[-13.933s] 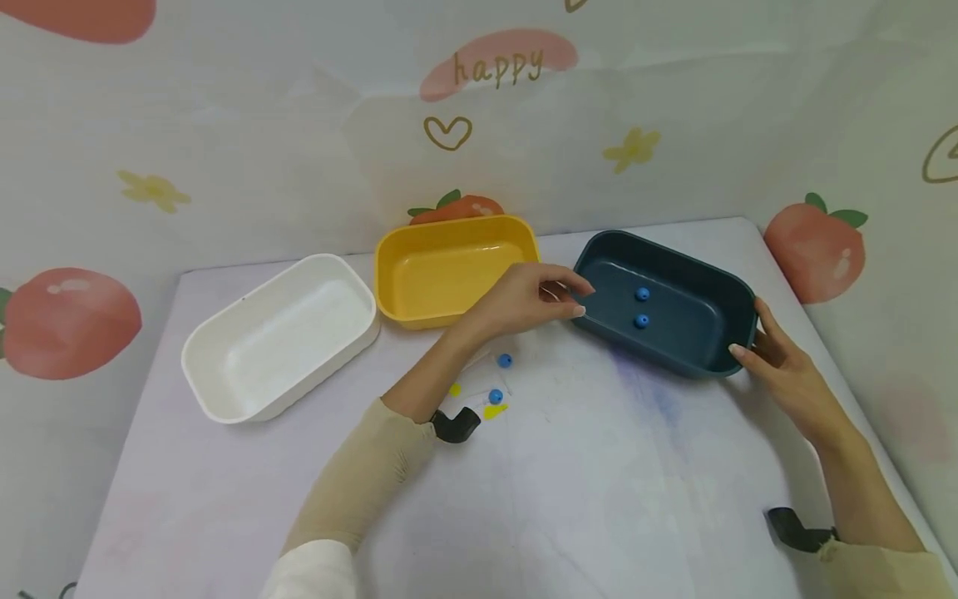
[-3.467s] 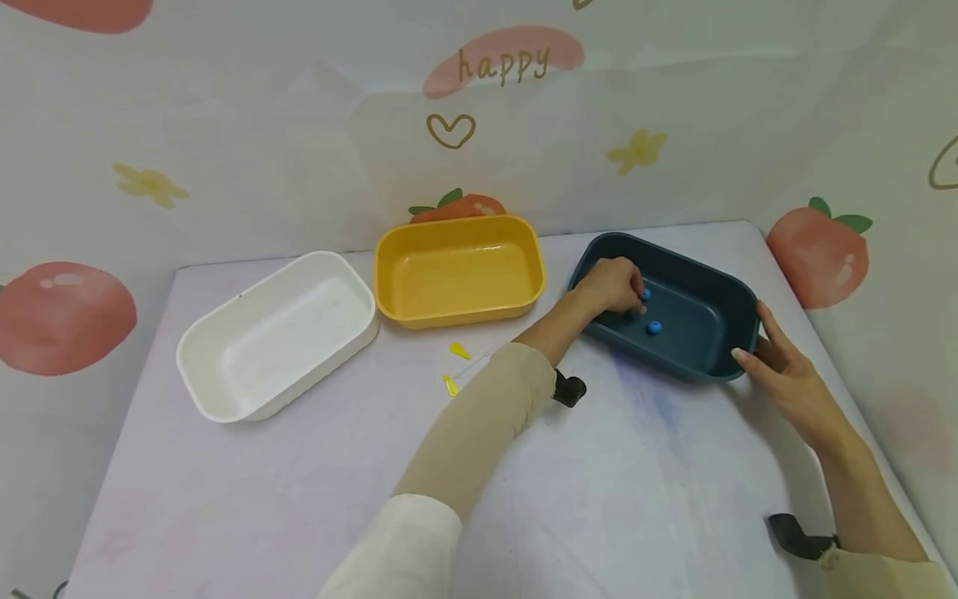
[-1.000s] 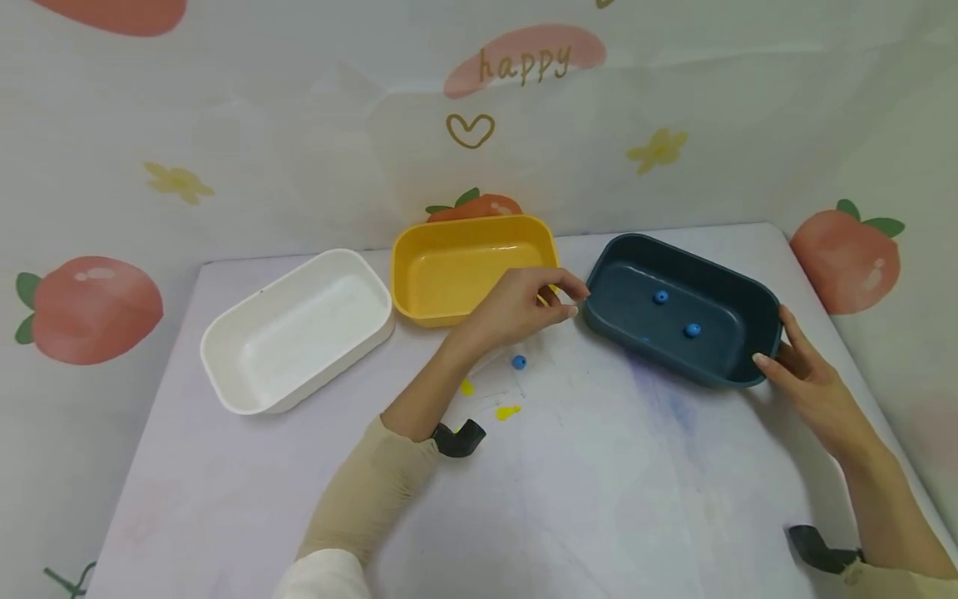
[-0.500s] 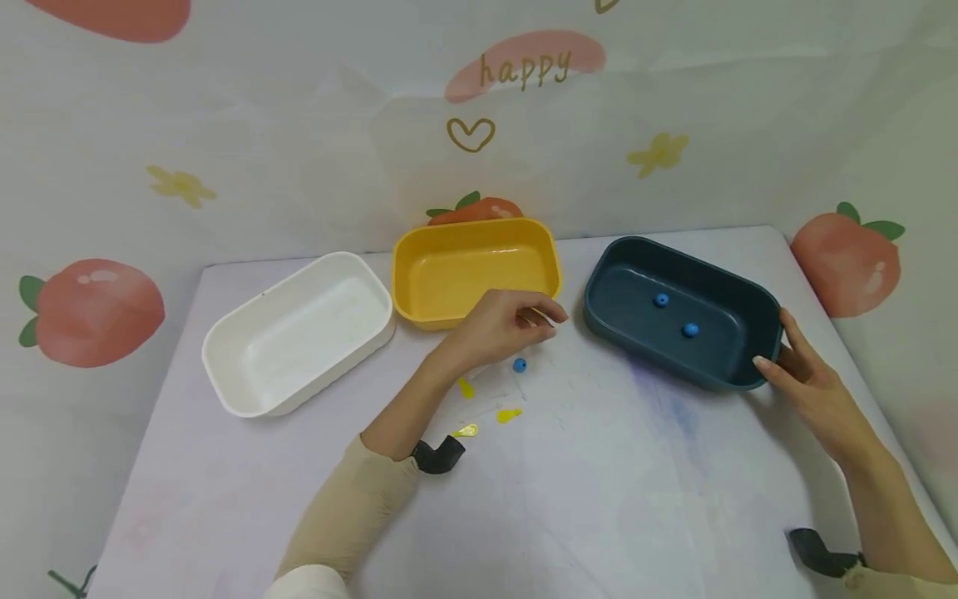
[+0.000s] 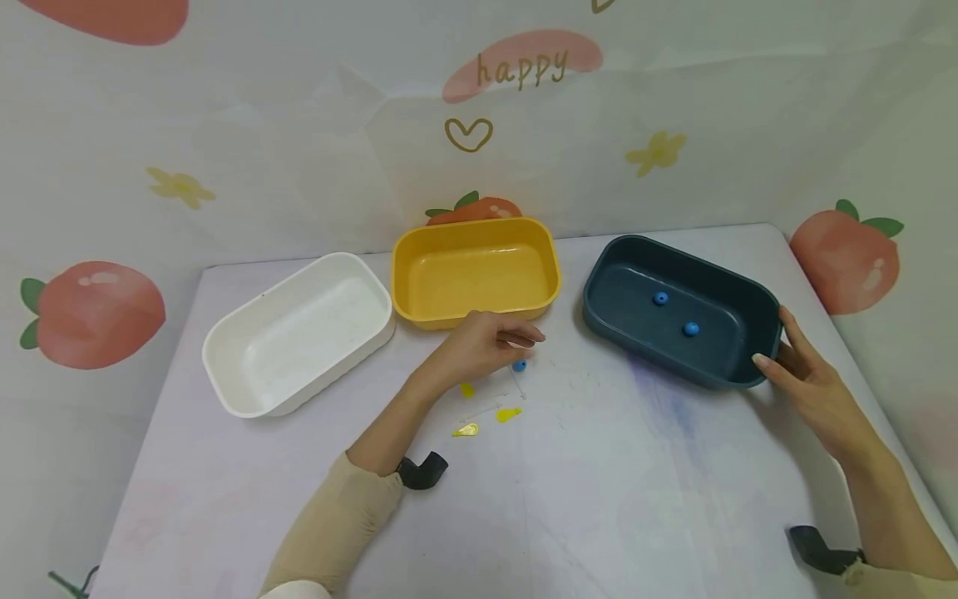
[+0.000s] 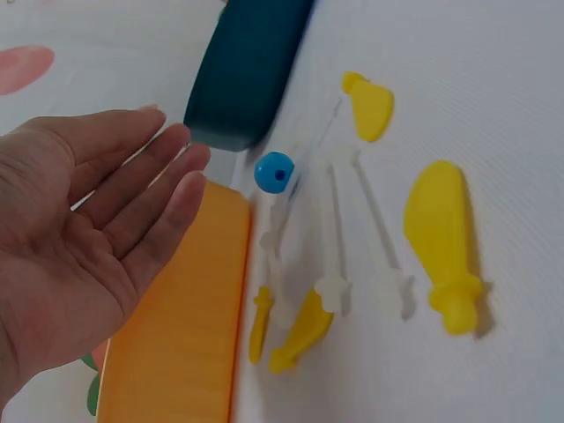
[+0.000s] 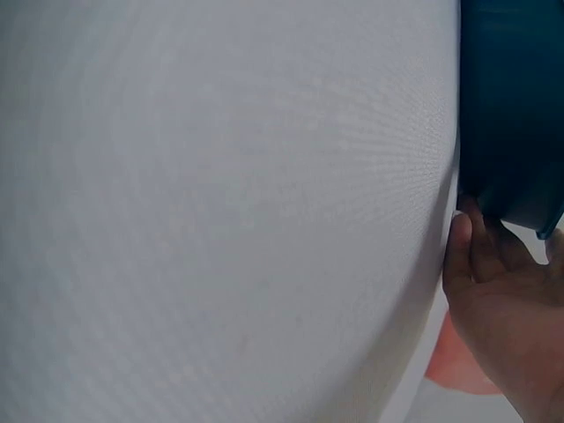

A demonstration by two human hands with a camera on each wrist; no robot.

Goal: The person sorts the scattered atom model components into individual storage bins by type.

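Left: the white tray (image 5: 299, 341) lies aslant near the back left corner of the tabletop (image 5: 599, 507). Centre: the yellow tray (image 5: 479, 274) stands along the back edge. Before its front wall hovers the left hand (image 5: 482, 343), fingers nearly straight and loosely bent, the palm holding nothing visible. The loose blue bead (image 5: 520, 367) rests on the tabletop under these fingers in the head view; the left wrist view shows it apart from them. Being round, it could probably roll if only brushed. The yellow pieces (image 5: 509, 414) and clear sticks (image 6: 330, 238) lie close by and might be swept along; the sticks, pale on pale, are easily overlooked. Right: the right hand (image 5: 816, 399) holds the outer end of the dark blue tray (image 5: 624, 279), thumb and fingers bent about its corner; a tug there would likely set the two blue beads (image 5: 661, 298) inside rolling.

Edges and room: open surface lies left of the yellow pieces, towards the left edge, and widely in front of them. A gap separates the yellow and dark blue trays. The right hand works close to the right edge, with least room.
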